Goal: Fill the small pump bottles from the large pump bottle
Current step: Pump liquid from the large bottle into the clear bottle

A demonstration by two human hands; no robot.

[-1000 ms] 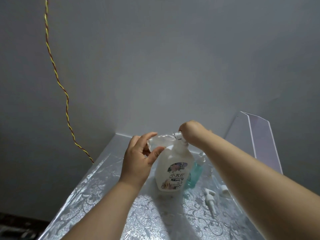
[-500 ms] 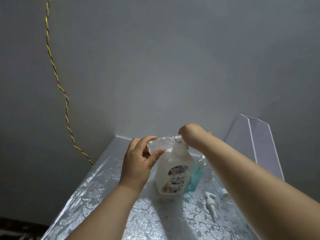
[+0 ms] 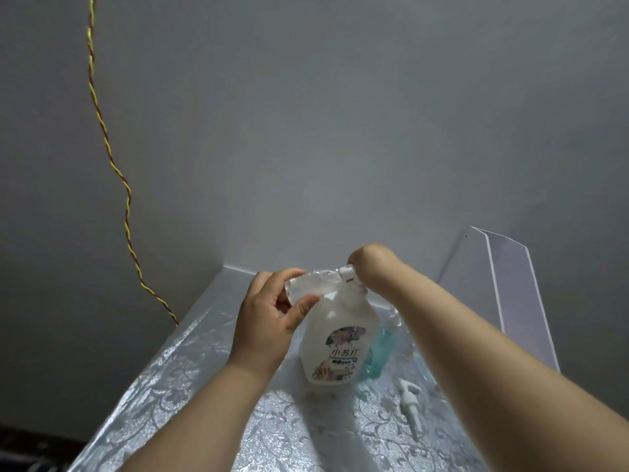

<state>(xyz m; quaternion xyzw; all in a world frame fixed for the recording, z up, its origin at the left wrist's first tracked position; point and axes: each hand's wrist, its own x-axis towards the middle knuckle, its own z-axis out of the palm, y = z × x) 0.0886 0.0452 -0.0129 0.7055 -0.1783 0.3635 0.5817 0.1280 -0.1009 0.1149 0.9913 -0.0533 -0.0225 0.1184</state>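
The large white pump bottle (image 3: 337, 345) with a floral label stands upright on the silver patterned table (image 3: 190, 386). My left hand (image 3: 269, 321) grips a small clear bottle (image 3: 313, 284) lying sideways, its mouth up against the large bottle's pump nozzle (image 3: 347, 271). My right hand (image 3: 371, 264) sits on top of the pump head with the wrist bent down. Its fingers are hidden behind the hand. A small teal bottle (image 3: 379, 356) stands just behind the large bottle on its right.
A loose white pump head (image 3: 410, 403) lies on the table under my right forearm. A clear plastic stand (image 3: 510, 294) leans at the right by the wall. A yellow-red twisted wire (image 3: 112, 165) hangs down the left wall.
Both hands keep their hold at the large bottle's pump. Nothing has visibly moved on the table.
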